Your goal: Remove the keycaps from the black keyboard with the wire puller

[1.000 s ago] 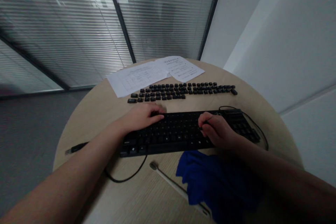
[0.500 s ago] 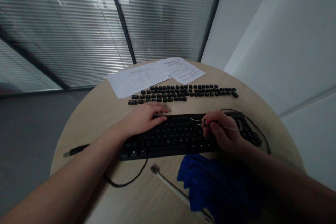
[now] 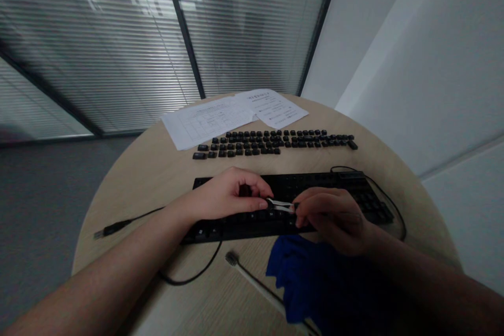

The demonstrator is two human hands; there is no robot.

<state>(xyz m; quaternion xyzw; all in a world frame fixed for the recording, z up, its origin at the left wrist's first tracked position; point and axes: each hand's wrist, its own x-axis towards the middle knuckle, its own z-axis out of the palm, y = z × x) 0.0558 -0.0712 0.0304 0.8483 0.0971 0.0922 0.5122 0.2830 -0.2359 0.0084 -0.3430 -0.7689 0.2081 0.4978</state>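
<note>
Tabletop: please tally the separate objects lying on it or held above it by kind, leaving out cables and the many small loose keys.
Keyboard: 1
Wire tool: 1
Toothbrush: 1
Blue cloth: 1
Paper sheets, as far as visible: 2
Total: 6

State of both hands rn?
Left hand: fingers curled at the wire tool's tips; can't tell whether it grips anything.
Right hand: closed, holding the wire tool over the keyboard.
</note>
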